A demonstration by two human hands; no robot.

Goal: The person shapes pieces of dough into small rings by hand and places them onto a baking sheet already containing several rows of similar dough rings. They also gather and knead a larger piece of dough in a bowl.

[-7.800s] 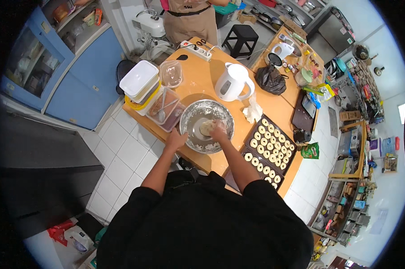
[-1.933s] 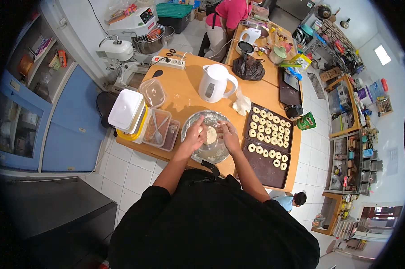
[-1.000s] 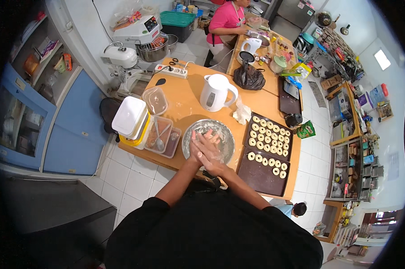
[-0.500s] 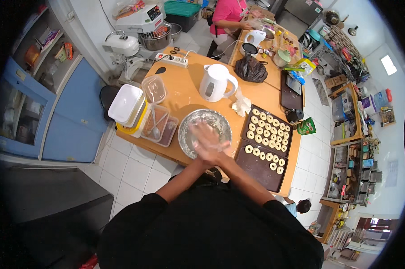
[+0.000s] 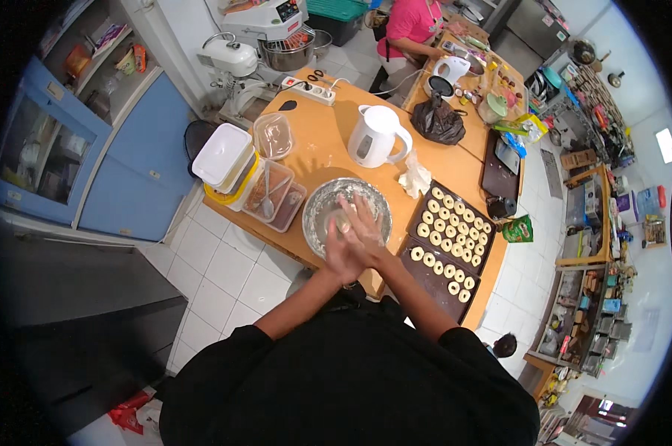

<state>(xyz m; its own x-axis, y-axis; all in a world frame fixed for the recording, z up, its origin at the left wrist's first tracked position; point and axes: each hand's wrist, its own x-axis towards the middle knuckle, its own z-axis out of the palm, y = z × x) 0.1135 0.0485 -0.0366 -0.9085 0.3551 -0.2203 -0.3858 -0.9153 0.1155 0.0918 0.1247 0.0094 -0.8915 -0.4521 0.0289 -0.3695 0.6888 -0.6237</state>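
Over a metal mixing bowl [image 5: 311, 212] dusted inside with white flour, my left hand [image 5: 341, 251] and my right hand [image 5: 366, 236] are pressed palm to palm. Their fingers stretch out away from me. A pale lump, apparently a piece of dough [image 5: 341, 221], shows between the palms, mostly hidden by them. Right of the bowl, a dark baking tray [image 5: 441, 291] holds a few dough rings along its far side. Behind it, a second dark tray [image 5: 455, 195] is filled with rows of dough rings [image 5: 445, 230].
A white electric kettle [image 5: 378, 135] stands behind the bowl, beside crumpled paper [image 5: 415, 177] and a black plastic bag [image 5: 438, 123]. Left are stacked lidded tubs [image 5: 224, 157], a clear container with a spoon [image 5: 267, 195] and a power strip [image 5: 308, 90]. A person in pink [image 5: 414, 26] works farther back.
My hands, blurred by motion before, show more sharply now, still together over the bowl. The whole view has shifted slightly, with the table appearing farther right.
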